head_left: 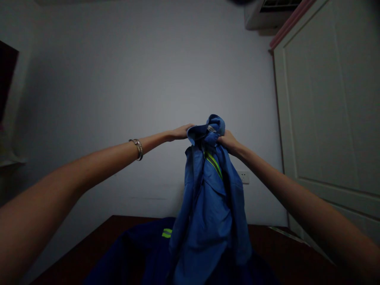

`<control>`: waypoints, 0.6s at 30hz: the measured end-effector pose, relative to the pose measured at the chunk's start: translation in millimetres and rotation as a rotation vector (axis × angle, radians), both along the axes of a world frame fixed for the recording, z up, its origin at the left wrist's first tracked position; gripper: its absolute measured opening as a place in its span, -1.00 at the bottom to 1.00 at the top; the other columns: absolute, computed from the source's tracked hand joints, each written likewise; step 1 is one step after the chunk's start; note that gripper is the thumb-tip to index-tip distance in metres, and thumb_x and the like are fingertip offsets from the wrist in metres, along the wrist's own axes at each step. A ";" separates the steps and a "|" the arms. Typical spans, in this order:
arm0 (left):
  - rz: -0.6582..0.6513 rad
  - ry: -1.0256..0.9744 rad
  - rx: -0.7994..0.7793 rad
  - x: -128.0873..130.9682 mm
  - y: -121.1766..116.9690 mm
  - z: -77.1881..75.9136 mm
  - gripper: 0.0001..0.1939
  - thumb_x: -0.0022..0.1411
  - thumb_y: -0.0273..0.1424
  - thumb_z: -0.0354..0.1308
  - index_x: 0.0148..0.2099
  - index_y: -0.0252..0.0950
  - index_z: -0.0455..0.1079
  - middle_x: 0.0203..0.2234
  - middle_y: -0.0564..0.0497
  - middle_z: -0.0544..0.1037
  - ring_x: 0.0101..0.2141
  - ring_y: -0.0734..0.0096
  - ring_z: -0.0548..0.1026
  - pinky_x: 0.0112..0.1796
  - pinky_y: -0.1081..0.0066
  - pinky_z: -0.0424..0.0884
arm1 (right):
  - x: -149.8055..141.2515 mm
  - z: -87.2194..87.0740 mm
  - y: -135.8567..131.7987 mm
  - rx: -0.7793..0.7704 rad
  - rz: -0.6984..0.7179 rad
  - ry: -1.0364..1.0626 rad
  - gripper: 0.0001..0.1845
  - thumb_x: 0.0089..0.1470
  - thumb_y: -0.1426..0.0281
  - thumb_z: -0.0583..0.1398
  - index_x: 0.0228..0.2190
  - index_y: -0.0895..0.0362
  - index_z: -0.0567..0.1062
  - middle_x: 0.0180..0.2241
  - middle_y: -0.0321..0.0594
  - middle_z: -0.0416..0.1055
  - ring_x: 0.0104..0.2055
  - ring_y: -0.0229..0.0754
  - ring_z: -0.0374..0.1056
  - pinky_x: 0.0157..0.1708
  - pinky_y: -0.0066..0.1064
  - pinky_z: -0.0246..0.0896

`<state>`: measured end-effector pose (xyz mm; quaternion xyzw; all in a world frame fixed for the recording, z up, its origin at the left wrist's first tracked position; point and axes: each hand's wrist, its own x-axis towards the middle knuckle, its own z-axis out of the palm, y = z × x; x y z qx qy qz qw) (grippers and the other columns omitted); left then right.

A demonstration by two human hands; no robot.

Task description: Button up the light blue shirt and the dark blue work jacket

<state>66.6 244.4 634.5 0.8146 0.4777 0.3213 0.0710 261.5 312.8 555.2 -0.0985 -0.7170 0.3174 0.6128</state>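
I hold a blue work jacket (208, 206) with a yellow-green reflective stripe up in front of me, both arms stretched out. My left hand (180, 132), with a metal bracelet on its wrist, grips the bunched collar from the left. My right hand (227, 141) is closed on the same bunched cloth from the right. The jacket hangs down from both hands, and its lower part reaches the surface below.
A darker blue garment (139, 249) with a reflective stripe lies on a dark brown wooden surface (97, 241). A white wall with a socket (244, 177) is ahead. A white wardrobe door (329, 118) stands at the right, an air conditioner (267, 14) above.
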 end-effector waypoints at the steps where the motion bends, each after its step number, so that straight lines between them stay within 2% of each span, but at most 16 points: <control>1: -0.044 -0.012 0.019 2.3 0.4 0.3 -0.82 -0.07 -0.46 0.15 -0.33 -0.39 0.41 -0.49 0.01 0.47 -0.36 0.40 0.41 -0.29 0.40 0.32 | 0.0 2.0 -0.7 -0.021 0.021 -0.012 -0.69 -0.41 0.47 0.24 -0.44 0.22 0.47 -0.45 -0.23 0.45 -0.43 -0.20 0.34 -0.34 -0.36 0.28; 3: -0.060 -0.075 0.007 4.8 2.2 -2.1 -0.90 -0.04 -0.49 0.12 -0.39 -0.39 0.40 -0.53 0.03 0.45 -0.40 0.46 0.38 -0.30 0.42 0.31 | -0.3 5.4 -2.2 -0.032 0.002 -0.049 -0.72 -0.41 0.50 0.23 -0.46 0.23 0.46 -0.48 -0.23 0.44 -0.46 -0.22 0.33 -0.39 -0.39 0.29; 6: -0.098 -0.208 -0.011 6.1 6.1 -9.3 -0.94 -0.01 -0.50 0.10 -0.43 -0.40 0.37 -0.55 0.04 0.44 -0.46 0.51 0.36 -0.33 0.44 0.31 | 0.7 9.3 -5.8 0.033 -0.140 -0.121 -0.79 -0.37 0.51 0.22 -0.50 0.23 0.45 -0.52 -0.24 0.42 -0.50 -0.24 0.31 -0.46 -0.43 0.27; 9: -0.111 -0.366 0.041 7.7 9.1 -13.9 -0.97 -0.02 -0.50 0.11 -0.44 -0.39 0.35 -0.56 0.03 0.45 -0.49 0.53 0.36 -0.33 0.45 0.33 | 4.9 13.4 -12.5 0.065 -0.237 -0.188 -0.88 -0.29 0.49 0.20 -0.54 0.22 0.44 -0.56 -0.24 0.39 -0.55 -0.26 0.29 -0.53 -0.43 0.25; 11: -0.059 -0.468 0.096 9.1 10.9 -12.9 -0.95 -0.02 -0.47 0.12 -0.43 -0.38 0.35 -0.57 0.01 0.45 -0.49 0.49 0.38 -0.34 0.43 0.34 | 9.4 17.3 -17.5 0.020 -0.236 -0.252 -0.90 -0.25 0.48 0.21 -0.52 0.20 0.43 -0.59 -0.23 0.38 -0.58 -0.25 0.28 -0.56 -0.40 0.25; 14: 0.019 -0.528 0.164 10.7 14.0 -5.9 -0.87 -0.01 -0.41 0.13 -0.37 -0.37 0.37 -0.54 -0.04 0.49 -0.43 0.39 0.42 -0.34 0.40 0.36 | 17.4 25.0 -21.8 -0.045 -0.156 -0.373 -0.87 -0.18 0.42 0.22 -0.46 0.18 0.42 -0.61 -0.22 0.39 -0.62 -0.23 0.28 -0.57 -0.34 0.29; 16: 0.032 -0.482 0.217 10.7 15.0 -0.4 -0.86 -0.02 -0.43 0.11 -0.35 -0.37 0.38 -0.50 -0.05 0.50 -0.38 0.36 0.43 -0.31 0.40 0.37 | 21.5 30.6 -21.6 -0.017 -0.094 -0.411 -0.85 -0.16 0.38 0.24 -0.46 0.17 0.42 -0.64 -0.23 0.38 -0.62 -0.22 0.29 -0.55 -0.31 0.31; 18: 0.023 -0.417 0.261 9.7 13.5 3.5 -0.86 -0.03 -0.49 0.09 -0.34 -0.38 0.38 -0.49 -0.04 0.50 -0.33 0.36 0.41 -0.28 0.43 0.36 | 23.0 35.5 -20.2 0.085 -0.073 -0.323 -0.84 -0.20 0.39 0.28 -0.50 0.17 0.42 -0.68 -0.25 0.34 -0.62 -0.22 0.29 -0.54 -0.31 0.33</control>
